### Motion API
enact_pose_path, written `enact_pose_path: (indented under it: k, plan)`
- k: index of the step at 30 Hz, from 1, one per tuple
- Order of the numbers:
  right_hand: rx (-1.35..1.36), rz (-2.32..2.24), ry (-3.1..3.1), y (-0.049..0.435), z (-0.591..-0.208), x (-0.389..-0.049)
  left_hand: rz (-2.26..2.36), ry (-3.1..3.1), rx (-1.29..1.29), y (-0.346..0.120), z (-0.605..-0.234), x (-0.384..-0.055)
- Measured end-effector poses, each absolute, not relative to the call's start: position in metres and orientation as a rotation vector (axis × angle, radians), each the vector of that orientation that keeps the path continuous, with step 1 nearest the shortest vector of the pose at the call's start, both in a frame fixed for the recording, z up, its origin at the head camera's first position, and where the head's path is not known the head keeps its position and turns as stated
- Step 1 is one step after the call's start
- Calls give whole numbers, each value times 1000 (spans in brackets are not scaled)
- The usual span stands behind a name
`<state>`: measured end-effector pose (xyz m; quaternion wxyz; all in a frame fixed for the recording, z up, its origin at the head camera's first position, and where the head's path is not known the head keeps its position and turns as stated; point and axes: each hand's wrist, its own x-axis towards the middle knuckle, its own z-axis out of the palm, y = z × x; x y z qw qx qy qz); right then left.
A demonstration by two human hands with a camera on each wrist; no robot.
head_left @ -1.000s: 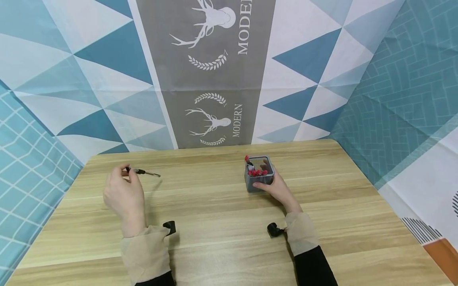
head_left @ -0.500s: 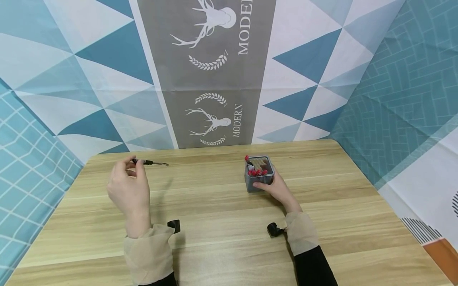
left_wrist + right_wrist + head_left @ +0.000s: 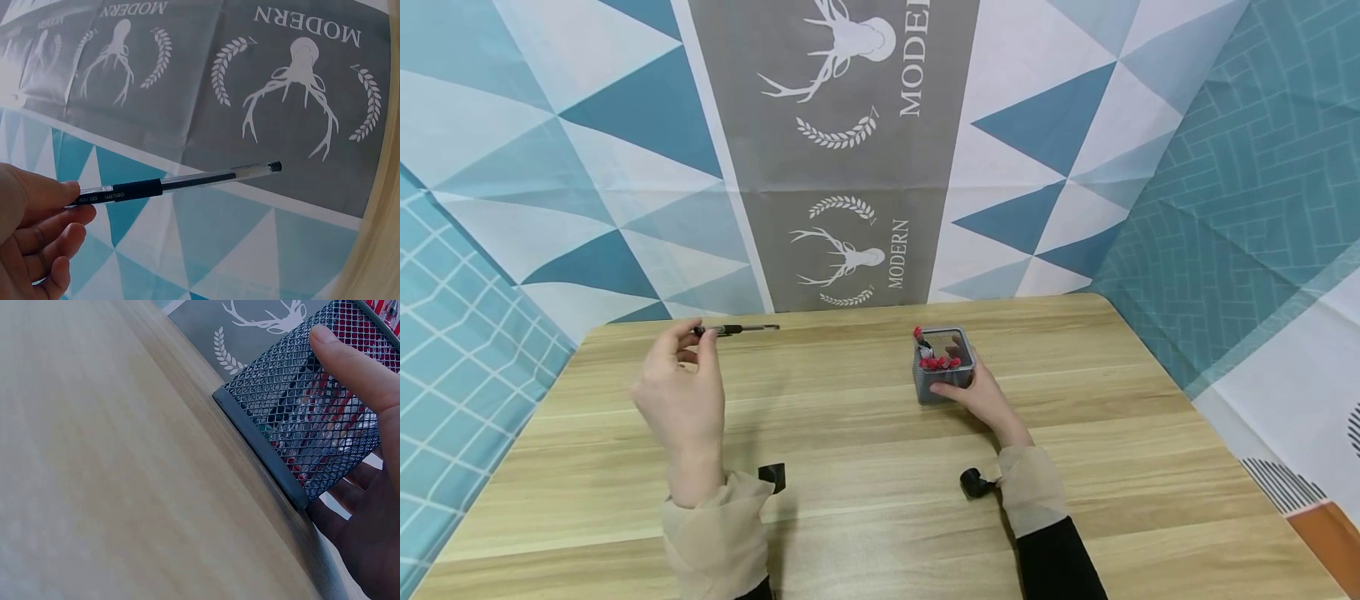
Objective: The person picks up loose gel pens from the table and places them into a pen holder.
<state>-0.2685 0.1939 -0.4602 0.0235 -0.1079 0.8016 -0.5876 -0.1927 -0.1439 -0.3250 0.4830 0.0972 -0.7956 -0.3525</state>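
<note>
My left hand (image 3: pixel 683 396) pinches a gel pen (image 3: pixel 181 182) by its capped or tip end, between thumb and fingers. The pen has a clear barrel, a black grip and a black end plug, and it points to the right above the table. On the right, a grey mesh pen holder (image 3: pixel 281 406) stands on the table with my right hand (image 3: pixel 981 400) gripping its side, thumb in front and fingers behind. Several red-ended pens (image 3: pixel 938 363) and a dark one stand inside the holder. Their lower parts show only through the mesh.
The wooden table (image 3: pixel 865 467) spreads under both hands. A patterned cloth wall (image 3: pixel 842 150) rises directly behind its far edge, with more cloth at both sides. Small black wrist cameras (image 3: pixel 976 483) sit by each sleeve.
My left hand has risen and moved to the right with the gel pen, which now lies nearly level. My right hand and the pen holder have stayed put.
</note>
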Motion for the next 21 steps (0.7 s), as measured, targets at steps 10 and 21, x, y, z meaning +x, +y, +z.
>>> enact_pose_path:
  k: [10, 21]
  plan:
    - [-344, -1807, 2529, 195, -470, -272, -822, -1903, 102, -130, -320, -190]
    - [-321, -1826, 2478, 195, -463, -270, -888, -1838, -151, -94, -314, -188]
